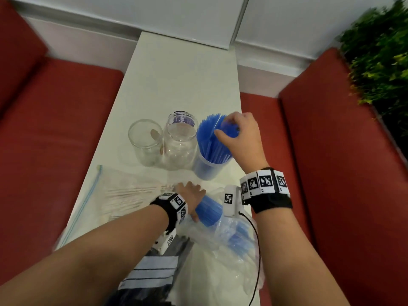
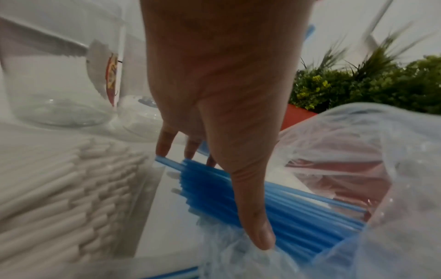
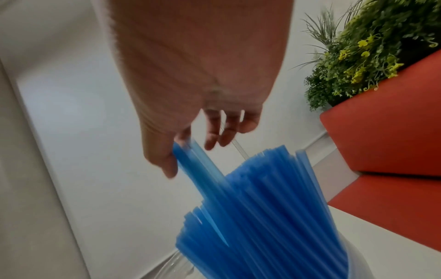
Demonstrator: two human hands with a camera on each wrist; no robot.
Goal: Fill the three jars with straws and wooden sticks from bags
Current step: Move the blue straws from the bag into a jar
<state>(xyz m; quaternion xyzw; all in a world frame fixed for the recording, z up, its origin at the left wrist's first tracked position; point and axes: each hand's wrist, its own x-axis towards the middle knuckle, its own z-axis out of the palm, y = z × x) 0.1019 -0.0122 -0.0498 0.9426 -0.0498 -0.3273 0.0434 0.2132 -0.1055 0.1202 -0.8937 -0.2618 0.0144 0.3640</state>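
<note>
- Head view: right hand (image 1: 241, 138) held blue straws (image 1: 212, 140) in one jar (image 1: 207, 168).
- Left hand (image 1: 191, 193) gripped a straw bundle (image 1: 208, 209).
- Beside them, two jars (image 1: 180, 142) stood unfilled.

Light: soft, even, indoor, faint shadows | Blur: plant (image 1: 379, 51) smeared upper right, frame edges bowed | Wrist views: dim, grainy, white straws (image 2: 47, 188) lower left out of focus
</note>
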